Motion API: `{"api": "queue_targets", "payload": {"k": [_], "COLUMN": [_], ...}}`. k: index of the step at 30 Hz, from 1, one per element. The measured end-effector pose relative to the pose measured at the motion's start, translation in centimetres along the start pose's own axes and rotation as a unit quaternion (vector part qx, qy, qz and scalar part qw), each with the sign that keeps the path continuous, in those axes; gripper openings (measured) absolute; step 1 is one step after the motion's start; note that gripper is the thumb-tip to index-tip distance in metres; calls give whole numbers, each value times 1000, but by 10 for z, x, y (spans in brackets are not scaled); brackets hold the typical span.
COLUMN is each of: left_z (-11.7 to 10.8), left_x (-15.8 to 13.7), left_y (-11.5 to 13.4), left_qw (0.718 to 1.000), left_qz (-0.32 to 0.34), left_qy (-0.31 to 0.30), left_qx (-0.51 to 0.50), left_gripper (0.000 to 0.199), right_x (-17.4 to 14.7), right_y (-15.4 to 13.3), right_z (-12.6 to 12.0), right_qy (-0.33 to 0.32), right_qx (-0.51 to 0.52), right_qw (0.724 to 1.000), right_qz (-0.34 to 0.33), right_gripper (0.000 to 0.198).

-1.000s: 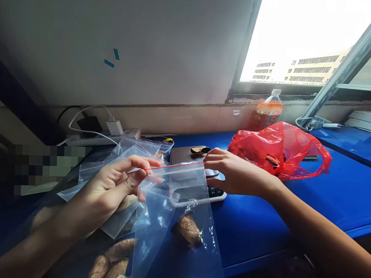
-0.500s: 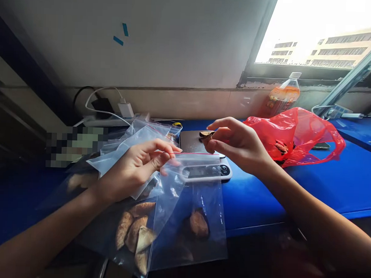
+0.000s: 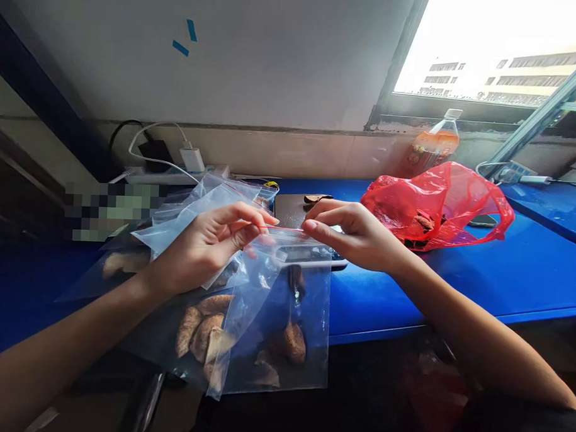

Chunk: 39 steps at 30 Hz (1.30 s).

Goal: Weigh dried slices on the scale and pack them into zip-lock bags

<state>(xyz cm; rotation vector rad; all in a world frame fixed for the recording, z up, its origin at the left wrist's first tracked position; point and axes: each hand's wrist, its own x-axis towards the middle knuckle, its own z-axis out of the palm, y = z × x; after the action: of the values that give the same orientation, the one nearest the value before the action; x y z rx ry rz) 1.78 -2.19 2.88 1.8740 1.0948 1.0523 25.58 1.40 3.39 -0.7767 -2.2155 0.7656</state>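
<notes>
My left hand pinches the upper left of a clear zip-lock bag by its red-striped mouth. At the bag's upper right corner, the thumb and fingers of my right hand close on the rim. Inside the bag a brown dried piece lies near the bottom, a paler one beside it, and a dark piece shows higher up, blurred. Behind the bag stands a kitchen scale, with a dark dried piece on its plate, partly hidden by my right fingers.
Another clear bag with several brown slices overlaps on the left, near a stack of plastic bags. To the right sit a red plastic bag and a bottle. A power strip lies along the wall.
My right hand has moved left and down to the bag's rim and let go of the dried piece it held. A dark piece now shows inside the bag. The view has shifted slightly.
</notes>
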Motion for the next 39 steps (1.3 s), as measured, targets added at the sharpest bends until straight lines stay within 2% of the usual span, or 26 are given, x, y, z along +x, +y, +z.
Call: {"api": "queue_targets", "payload": {"k": [2,4,6,7,9,12,14,18,22,25,28,31,36,39], "left_z": [-2,-4,-5,-5,-6,-5,-4,-3,-3,-3,-1,1,1,1], "left_x": [0,0,-2,-3,-4,-6,-6,-5,-5,-5,-4,-2,0,1], "left_y": [2,3,3,3,3,5,6,6,5,4,2,-2,-7,-8], "left_qw": [1000,999,997,995,991,984,981,977,979,983,989,995,999,1000], "left_qz": [4,8,12,14,19,27,29,34,19,2,-7,-4,4,-8], "left_qy": [-2,-19,-46,-58,-77,-95,-99,-106,-101,-79,-53,-31,1,8], "left_qx": [11,34,61,75,103,145,167,179,178,168,139,100,51,2], "left_gripper": [19,20,21,21,21,20,21,24,24,23,24,23,18,18], "right_x": [0,2,6,8,12,18,23,34,35,25,12,6,6,5], "right_y": [5,19,39,51,73,93,98,98,87,64,38,23,17,13], "right_z": [-6,-14,-20,-22,-23,-19,-14,-8,-7,-9,-9,-4,8,7], "right_qy": [63,146,202,207,178,114,89,79,118,133,50,-35,-106,-113], "right_qx": [-66,-136,-210,-239,-273,-292,-296,-302,-239,-87,58,129,142,113], "right_qw": [995,978,955,947,945,949,951,950,964,987,997,991,984,987], "right_qz": [-44,-68,-61,-48,-23,-22,-22,0,11,32,23,5,20,12], "right_gripper": [36,29,23,23,28,35,37,26,17,19,22,23,29,35]}}
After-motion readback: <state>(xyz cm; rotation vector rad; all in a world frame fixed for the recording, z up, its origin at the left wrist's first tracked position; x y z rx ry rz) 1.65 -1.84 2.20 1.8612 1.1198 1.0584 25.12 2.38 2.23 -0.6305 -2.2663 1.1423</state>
